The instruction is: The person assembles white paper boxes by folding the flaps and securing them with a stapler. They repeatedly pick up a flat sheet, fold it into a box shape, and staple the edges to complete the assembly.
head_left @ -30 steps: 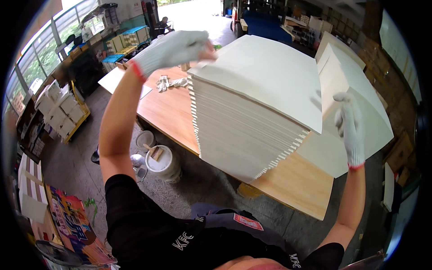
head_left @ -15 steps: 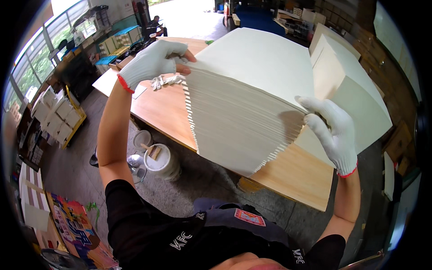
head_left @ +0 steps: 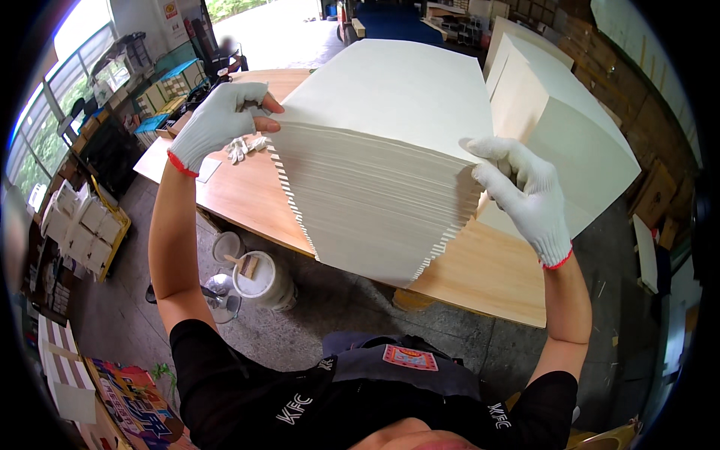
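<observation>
A tall stack of white paperboard sheets (head_left: 390, 82) rests on the wooden table, its near side (head_left: 367, 195) showing many layered grey-white edges. My left hand (head_left: 219, 124), in a white knit glove with a red cuff and bare thumb and index tips, pinches the near left corner of the upper sheets. At the near right corner, my gloved right hand (head_left: 529, 191) has its thumb against the front edges and its fingers on top, gripping the sheets there. How many sheets lie between the fingers of either hand cannot be made out.
The wooden tabletop (head_left: 491, 274) shows around the stack. A second white board stack (head_left: 577, 142) stands to the right. Spare white gloves (head_left: 244, 148) lie left of the sheets. On the floor below is a white bucket (head_left: 264, 281) with a brush (head_left: 249, 266) across it.
The view has shifted slightly, so the stack and both hands sit further left in the picture. Both hands stay at the same two corners of the sheets.
</observation>
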### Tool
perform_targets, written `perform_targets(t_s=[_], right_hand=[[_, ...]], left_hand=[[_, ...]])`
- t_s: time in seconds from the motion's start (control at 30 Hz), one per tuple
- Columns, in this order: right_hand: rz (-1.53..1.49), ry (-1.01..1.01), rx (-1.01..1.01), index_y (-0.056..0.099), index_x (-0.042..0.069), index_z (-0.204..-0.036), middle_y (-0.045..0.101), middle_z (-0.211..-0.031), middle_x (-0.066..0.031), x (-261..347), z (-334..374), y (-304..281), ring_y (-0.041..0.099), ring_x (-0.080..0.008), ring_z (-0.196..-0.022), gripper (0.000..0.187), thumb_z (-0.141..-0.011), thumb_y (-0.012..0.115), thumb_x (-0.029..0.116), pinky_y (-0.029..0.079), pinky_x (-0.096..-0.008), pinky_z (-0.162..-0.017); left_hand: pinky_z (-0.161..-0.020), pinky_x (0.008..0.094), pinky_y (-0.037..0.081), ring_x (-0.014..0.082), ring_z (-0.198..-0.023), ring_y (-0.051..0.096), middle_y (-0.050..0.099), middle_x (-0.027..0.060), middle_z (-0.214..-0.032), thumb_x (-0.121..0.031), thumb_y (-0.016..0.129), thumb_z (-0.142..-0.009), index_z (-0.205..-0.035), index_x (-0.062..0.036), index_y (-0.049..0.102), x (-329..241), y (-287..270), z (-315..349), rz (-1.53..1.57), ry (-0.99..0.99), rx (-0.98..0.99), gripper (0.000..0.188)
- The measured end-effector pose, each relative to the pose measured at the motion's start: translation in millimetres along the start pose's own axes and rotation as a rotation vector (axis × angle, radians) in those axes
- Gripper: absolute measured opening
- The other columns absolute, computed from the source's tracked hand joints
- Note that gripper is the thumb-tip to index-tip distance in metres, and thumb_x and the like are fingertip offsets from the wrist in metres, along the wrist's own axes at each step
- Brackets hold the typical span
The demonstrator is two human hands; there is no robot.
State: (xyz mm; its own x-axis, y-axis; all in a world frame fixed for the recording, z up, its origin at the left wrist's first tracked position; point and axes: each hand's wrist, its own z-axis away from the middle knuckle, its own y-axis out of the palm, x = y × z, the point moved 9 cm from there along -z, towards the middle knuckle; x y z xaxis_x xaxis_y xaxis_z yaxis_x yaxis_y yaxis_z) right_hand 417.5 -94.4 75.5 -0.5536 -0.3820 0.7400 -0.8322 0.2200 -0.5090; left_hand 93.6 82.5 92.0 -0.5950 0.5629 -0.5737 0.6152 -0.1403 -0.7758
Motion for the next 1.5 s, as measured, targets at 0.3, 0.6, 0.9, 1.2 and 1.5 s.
perform_targets(t_s=[0.3,0.6,0.9,1.2,1.5], right_hand=[[0.124,-0.084,-0.060,0.072,0.003,-0.112,0.050,-0.064,0.0062,-1.2,-0.1,-0.6,0.040,-0.0005,-0.059,0.023,-0.090,0.068,0.008,0.034,-0.0195,-0.055],[0.011,-0.082,-0.114,0.072,-0.001,-0.110,0.048,-0.060,0.0080,-4.9,0.7,0.9,0.039,0.0009,-0.054,0.023,-0.088,0.067,0.001,0.031,-0.0189,-0.051],[0.012,-0.177,-0.126,0.072,-0.001,-0.111,0.053,-0.064,0.0083,-7.4,8.4,2.1,0.043,0.0016,-0.056,0.024,-0.087,0.067,-0.003,0.033,-0.0178,-0.051],[0.040,-0.235,-0.147,0.072,0.001,-0.111,0.056,-0.063,0.0058,-7.4,6.8,1.4,0.045,0.0018,-0.054,0.025,-0.087,0.067,-0.003,0.034,-0.0176,-0.050],[0.007,-0.198,-0.123,0.072,0.001,-0.112,0.057,-0.066,0.0057,-9.1,6.7,2.4,0.045,0.0026,-0.056,0.027,-0.086,0.067,-0.003,0.034,-0.0166,-0.051]], left_hand=[[-0.067,0.0236,0.047,0.0070,-0.070,0.058,0.067,0.0022,-0.078,-0.013,0.084,-0.078,-0.100,-0.0011,0.074,-6.8,-1.4,2.8,0.003,0.135,-0.033,0.026],[-0.079,0.0277,0.050,0.0119,-0.085,0.063,0.071,0.0057,-0.094,-0.008,0.084,-0.075,-0.094,0.0015,0.073,-7.4,0.9,6.0,-0.074,0.088,-0.061,0.024],[-0.053,0.0232,0.046,0.0077,-0.065,0.059,0.072,0.0032,-0.092,-0.012,0.082,-0.079,-0.098,-0.0023,0.076,-4.0,4.4,13.8,0.015,0.222,-0.099,0.021],[-0.051,0.0245,0.045,0.0083,-0.064,0.059,0.072,0.0027,-0.085,-0.011,0.082,-0.079,-0.099,-0.0035,0.077,7.7,1.9,9.1,-0.001,0.154,-0.121,0.022],[-0.062,0.0280,0.051,0.0146,-0.069,0.064,0.074,0.0060,-0.090,-0.010,0.081,-0.079,-0.096,-0.0026,0.078,-12.1,-1.0,14.8,-0.082,0.285,-0.154,0.019]])
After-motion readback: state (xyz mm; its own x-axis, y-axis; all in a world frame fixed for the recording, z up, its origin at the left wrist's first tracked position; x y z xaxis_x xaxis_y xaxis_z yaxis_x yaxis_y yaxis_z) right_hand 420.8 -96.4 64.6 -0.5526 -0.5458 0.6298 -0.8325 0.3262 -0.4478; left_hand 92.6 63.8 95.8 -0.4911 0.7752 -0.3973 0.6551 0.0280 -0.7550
